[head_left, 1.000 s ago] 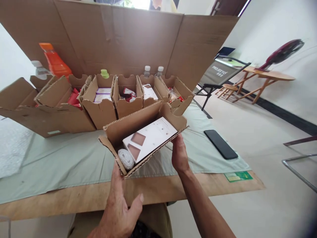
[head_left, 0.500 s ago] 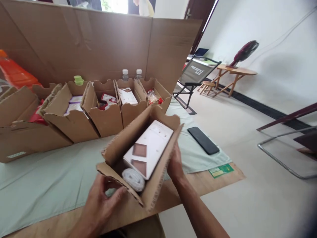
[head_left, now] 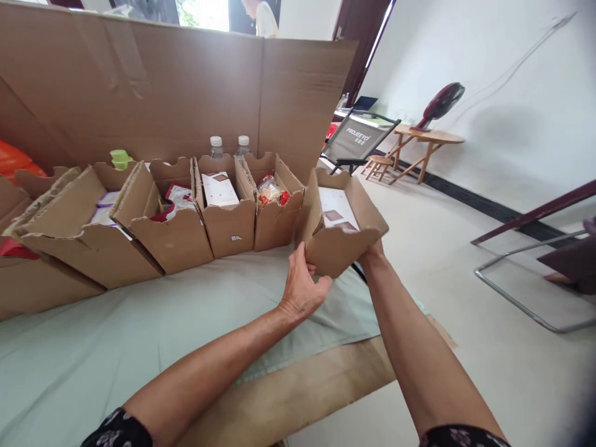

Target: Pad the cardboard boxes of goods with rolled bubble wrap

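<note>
Basically, both patterned black sleeves (head_left: 118, 429) are sitting nearest, forearms reaching forward over the bare wooden board edge (head_left: 298, 385) and pale green cloth (head_left: 209, 310). Left hand (head_left: 302, 285) is half-curling, fingers pressing the lower left of an open-topped brown cardboard bin (head_left: 338, 251), thumb spreading apart below its near end. Right hand (head_left: 374, 251) is bracing the bin's lower right side; its fingers are mostly hiding, so can't tell how far they're closing. So the bin is sitting between the hands, rising just above and beyond them; can't tell if its base is touching the cloth. Inside, a flat white box with brown squares (head_left: 338, 208) is lying lengthwise. Just left, a row of similar cardboard bins (head_left: 162, 239) is standing, the end one holding a clear-and-red packet (head_left: 272, 190). Behind, two white-capped clear bottles (head_left: 215, 147) are standing before a tall cardboard panel (head_left: 195, 93). Farther right, a grey folding chair (head_left: 356, 136) is standing near a wooden table (head_left: 433, 135) bearing a dark red fan (head_left: 442, 105).
</note>
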`<action>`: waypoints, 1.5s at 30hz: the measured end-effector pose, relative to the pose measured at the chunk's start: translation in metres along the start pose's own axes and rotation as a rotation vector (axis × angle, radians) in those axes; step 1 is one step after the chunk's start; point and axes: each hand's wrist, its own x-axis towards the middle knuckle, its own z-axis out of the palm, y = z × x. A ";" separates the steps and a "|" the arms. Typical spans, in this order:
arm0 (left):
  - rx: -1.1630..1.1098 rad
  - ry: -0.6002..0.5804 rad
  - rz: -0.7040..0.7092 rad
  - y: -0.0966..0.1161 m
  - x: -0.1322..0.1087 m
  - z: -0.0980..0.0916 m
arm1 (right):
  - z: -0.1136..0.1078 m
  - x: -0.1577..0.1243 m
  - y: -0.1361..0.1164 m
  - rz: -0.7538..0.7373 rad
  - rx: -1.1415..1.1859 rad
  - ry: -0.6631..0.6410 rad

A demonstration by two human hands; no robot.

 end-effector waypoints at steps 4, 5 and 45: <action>0.015 -0.038 0.028 -0.005 0.000 -0.016 | -0.008 -0.023 0.011 0.101 0.234 -0.135; 0.046 -0.058 0.039 -0.007 -0.007 -0.027 | -0.011 -0.033 0.014 0.122 0.299 -0.176; 0.452 0.013 0.258 -0.057 -0.104 -0.145 | 0.089 0.000 -0.119 -0.304 -0.585 -0.288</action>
